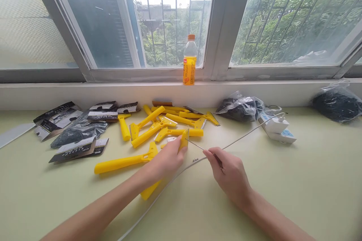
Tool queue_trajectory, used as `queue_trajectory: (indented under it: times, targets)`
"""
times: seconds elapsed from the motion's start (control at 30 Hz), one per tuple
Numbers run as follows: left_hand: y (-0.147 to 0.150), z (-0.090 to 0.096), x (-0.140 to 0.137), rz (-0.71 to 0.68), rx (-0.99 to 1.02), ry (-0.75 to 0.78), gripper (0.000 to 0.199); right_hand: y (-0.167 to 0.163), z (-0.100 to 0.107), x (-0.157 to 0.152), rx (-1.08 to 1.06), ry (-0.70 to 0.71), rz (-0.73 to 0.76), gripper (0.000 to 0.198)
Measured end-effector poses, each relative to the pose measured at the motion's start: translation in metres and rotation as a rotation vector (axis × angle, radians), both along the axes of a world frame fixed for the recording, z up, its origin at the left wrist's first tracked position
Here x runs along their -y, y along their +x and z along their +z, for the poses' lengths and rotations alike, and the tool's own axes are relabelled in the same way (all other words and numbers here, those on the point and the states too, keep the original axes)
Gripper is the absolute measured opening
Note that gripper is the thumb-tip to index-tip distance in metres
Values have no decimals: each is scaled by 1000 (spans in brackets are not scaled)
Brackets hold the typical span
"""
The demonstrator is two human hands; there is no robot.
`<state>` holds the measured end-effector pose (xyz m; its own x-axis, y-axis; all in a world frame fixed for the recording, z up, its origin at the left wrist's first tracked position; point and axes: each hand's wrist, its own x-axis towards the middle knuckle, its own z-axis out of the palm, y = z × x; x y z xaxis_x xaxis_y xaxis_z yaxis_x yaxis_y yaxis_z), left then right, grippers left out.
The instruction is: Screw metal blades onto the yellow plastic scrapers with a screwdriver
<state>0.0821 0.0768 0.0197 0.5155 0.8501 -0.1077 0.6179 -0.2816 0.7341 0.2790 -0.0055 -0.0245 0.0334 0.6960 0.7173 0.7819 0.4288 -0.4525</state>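
Observation:
My left hand (172, 158) is closed around a yellow scraper (184, 139), its head pointing up and its handle sticking out below my wrist. In my right hand (227, 167) is a thin screwdriver (198, 145), its metal shaft reaching left to the scraper's head. Whether the tip sits in a screw is too small to tell. A few small metal pieces (195, 160) lie on the table between my hands. Left of my left hand rests another yellow scraper (124, 162), and behind it is a heap of several more yellow scrapers (149, 131).
Black card packages (75, 150) and a dark plastic bag (77, 130) lie at the left. A white cable (169, 184) crosses the table to a power strip (278, 128). Bags of black material (240, 107) stand by the wall, and a drink bottle (189, 64) is on the sill.

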Motion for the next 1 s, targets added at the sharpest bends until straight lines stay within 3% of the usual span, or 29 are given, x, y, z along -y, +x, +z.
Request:
queue_trajectory:
  times: [0.13,0.23,0.37,0.7,0.8,1.0]
  targets:
    - [-1,0,-1,1,7,4,30,-1,1,0,53,82,13,11]
    - [0,0,0,-4,12,15,30,-2,2,1,-59,-58,-1,12]
    - [2,-2,3,-17,7,56,27,0,2,-1,-183,-231,-22,37]
    - [2,-6,0,-22,-7,59,30,-4,6,-3,-426,-112,107,20]
    - [2,-6,-1,-22,-2,57,30,-5,7,-3,-511,-234,73,25]
    - [1,-4,2,-23,-4,65,30,-6,8,-3,-600,-559,28,59]
